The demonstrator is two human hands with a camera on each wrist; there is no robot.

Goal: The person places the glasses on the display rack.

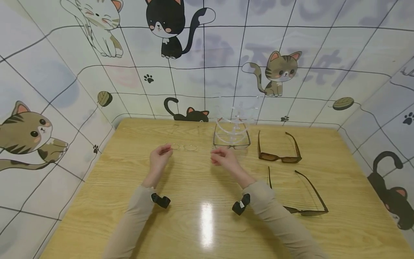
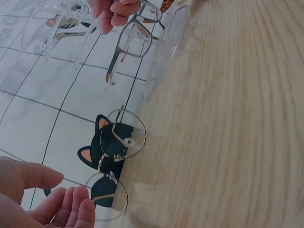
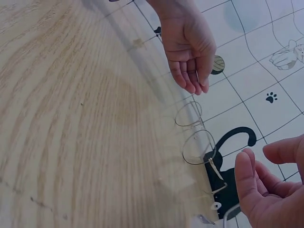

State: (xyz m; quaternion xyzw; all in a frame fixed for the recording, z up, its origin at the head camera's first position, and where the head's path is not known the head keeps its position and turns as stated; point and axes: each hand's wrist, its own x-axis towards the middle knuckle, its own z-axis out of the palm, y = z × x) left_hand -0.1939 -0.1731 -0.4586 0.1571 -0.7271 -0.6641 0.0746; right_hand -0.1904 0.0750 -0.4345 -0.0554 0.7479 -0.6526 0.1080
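A pair of thin wire-rimmed round eyeglasses (image 1: 190, 148) stands on the table between the two hands, lenses toward the person. My left hand (image 1: 159, 155) is beside the left lens, its thumb and fingertips apart in the left wrist view. Whether it touches the rim cannot be told. To the right of the eyeglasses is my right hand (image 1: 226, 160), in front of the clear display stand. Its fingers are loosely bent, with a gap to the thumb in the right wrist view. Neither hand visibly holds anything.
A clear plastic display stand (image 1: 233, 135) with dark-framed glasses (image 1: 248, 139) at its base stands at the back. Brown sunglasses (image 1: 279, 158) lie to its right. Dark sunglasses (image 1: 313, 213) lie nearer, partly behind the right sleeve. A cat-patterned wall sheet (image 1: 223, 82) surrounds the wooden table (image 1: 181, 223).
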